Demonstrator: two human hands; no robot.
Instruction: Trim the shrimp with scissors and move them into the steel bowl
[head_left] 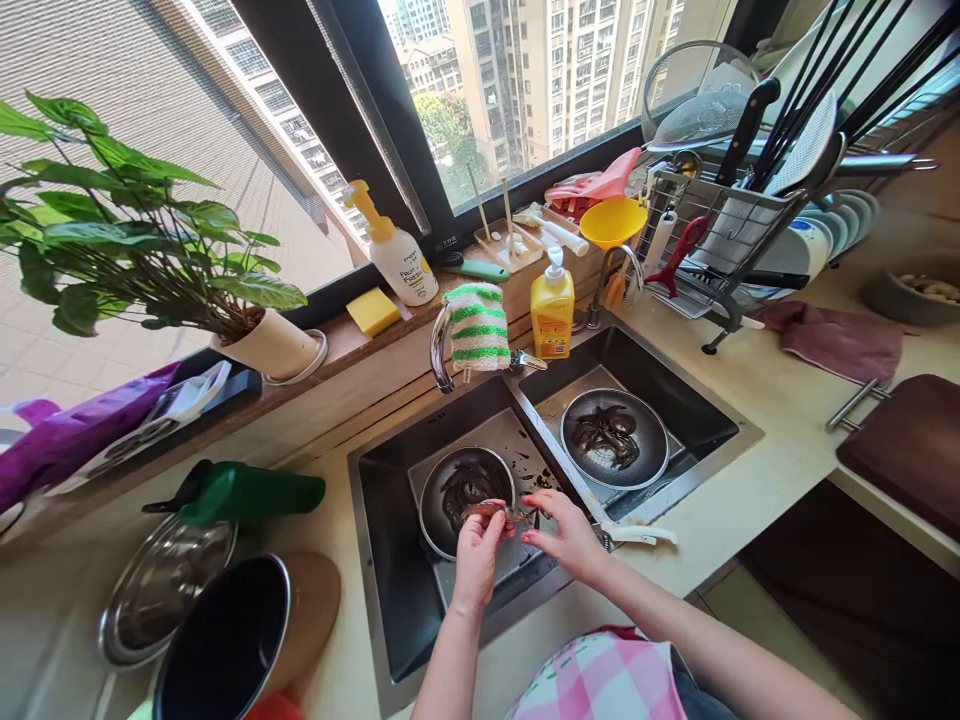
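Observation:
Over the left sink basin (390,600), my left hand (478,555) pinches a small, limp reddish-brown piece (486,510) that looks wet; its exact kind is unclear. My right hand (562,537) is just to its right, thumb and fingers apart, with a thin dark strand close to the fingertips. Below and behind my left hand, a round metal bowl (427,520) holds dark, slick, elongated pieces. A second, similar bowl (660,455) in the right basin contains more dark pieces and one rounded lump. Dark scraps (529,455) are scattered on the left basin's floor.
A white-handled tool (641,535) lies on the sink's front rim. The faucet (439,350) carries a green-striped cloth (478,325), beside a yellow soap bottle (552,310). A dish rack (720,230) stands right; a large pot (225,640) and green container (255,492) are left.

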